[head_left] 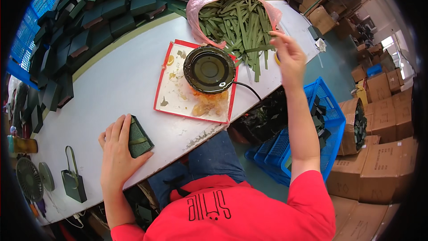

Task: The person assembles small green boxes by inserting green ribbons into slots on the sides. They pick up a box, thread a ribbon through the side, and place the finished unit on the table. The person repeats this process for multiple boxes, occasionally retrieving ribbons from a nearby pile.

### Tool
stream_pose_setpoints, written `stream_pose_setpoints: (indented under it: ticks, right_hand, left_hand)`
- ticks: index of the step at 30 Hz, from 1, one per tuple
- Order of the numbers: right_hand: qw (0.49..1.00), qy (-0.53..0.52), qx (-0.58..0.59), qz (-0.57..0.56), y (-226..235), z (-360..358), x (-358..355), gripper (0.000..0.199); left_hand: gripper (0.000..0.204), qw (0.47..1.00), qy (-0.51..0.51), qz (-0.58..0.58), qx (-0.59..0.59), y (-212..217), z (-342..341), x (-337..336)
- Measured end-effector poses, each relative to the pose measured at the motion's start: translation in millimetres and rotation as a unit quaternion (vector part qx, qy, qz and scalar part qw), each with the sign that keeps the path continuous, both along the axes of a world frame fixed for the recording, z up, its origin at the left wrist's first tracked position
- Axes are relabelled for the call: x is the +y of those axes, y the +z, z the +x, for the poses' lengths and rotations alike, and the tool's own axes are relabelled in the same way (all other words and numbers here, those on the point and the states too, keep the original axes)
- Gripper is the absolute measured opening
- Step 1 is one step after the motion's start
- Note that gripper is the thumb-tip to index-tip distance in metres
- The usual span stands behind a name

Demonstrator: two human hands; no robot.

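Observation:
My left hand [117, 149] is closed around a small dark green box [139, 137] on the white table, thumb along its near edge and fingers over its far side. A lighter green band lies across the box. At the right, my right hand [290, 58] has its fingertips pinched at the edge of a pink plastic bag [203, 6] full of flat green strips [236, 22]. One green strip [259, 48] runs to those fingertips and appears held by them. Between my hands stands a round black pot [209, 69] of dark liquid, on a stained white tray with a red rim [161, 85].
Many dark green boxes [111, 6] are heaped at the back left by a blue crate [40, 6]. A box with a strap loop [73, 185] and a small fan [29, 178] stand at the left. A black cord [249, 88] leaves the pot. Blue baskets [334, 129] and cartons [379, 165] stand right.

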State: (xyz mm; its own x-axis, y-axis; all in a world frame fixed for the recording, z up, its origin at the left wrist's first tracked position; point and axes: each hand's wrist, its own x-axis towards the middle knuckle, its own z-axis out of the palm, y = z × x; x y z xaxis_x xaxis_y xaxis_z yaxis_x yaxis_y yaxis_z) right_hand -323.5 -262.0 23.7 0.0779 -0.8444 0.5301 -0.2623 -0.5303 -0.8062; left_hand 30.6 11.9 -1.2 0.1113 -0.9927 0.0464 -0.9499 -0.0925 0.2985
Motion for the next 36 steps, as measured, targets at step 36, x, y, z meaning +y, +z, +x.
stream_pose_setpoints:
  ticks: [36]
  right_hand:
    - [0.847,0.146,-0.238,0.452,-53,65,114,0.021]
  left_hand:
    - [0.101,1.0,-0.018,-0.011,0.017,-3,-9,-3]
